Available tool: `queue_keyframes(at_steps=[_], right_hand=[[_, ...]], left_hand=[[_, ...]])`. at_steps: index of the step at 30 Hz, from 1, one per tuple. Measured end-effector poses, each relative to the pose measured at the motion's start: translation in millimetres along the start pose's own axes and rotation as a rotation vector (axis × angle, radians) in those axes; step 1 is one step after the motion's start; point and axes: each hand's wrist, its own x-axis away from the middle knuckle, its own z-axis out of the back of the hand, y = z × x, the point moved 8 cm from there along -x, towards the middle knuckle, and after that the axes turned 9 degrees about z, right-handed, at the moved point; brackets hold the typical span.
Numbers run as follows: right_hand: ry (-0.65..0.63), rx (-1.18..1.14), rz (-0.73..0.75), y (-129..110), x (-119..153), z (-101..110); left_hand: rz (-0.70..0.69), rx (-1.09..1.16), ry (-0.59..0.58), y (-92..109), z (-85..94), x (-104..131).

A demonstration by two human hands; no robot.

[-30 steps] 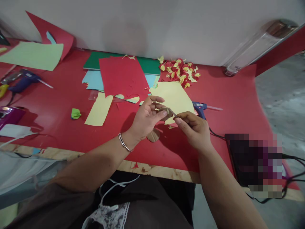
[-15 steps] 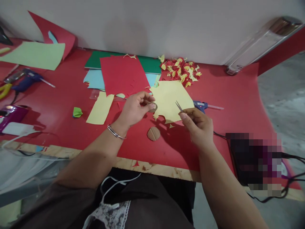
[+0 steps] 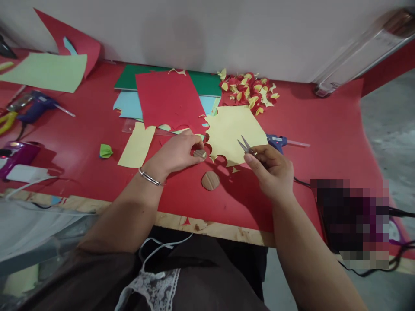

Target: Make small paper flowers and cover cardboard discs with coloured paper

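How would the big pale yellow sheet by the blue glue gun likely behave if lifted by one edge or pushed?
The pale yellow sheet looks paper-thin, so it is probably light and would sag. The narrow points between its scalloped cut-outs might bend or tear. Lying flat, it would likely slide rather than tip.

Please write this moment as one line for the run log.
left hand: at striped disc; right hand: holds scissors, blades apart; second disc: on red tabletop; papers: farther back

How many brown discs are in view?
2: one disc in the left hand, another disc on the red tabletop, between the forearms. Others may be hidden.
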Motion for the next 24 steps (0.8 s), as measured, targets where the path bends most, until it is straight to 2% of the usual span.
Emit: queue_keyframes(at_steps=[6, 12, 24], right_hand=[[0.013, -0.003, 0.008, -1.4, 0.9, 0.1], [0.003, 0.042, 0.024, -6.7, -0.7, 0.4], [0.021, 0.065, 0.002, 4.6, 1.2, -1.5]], left_hand=[[-0.005, 0.081, 0.048, 2.6, 6.7, -2.1], [-0.017, 0.002, -0.089, 3.5, -4.4, 1.4], [-0.073, 0.003, -0.161, 15.1, -9.0, 5.6]])
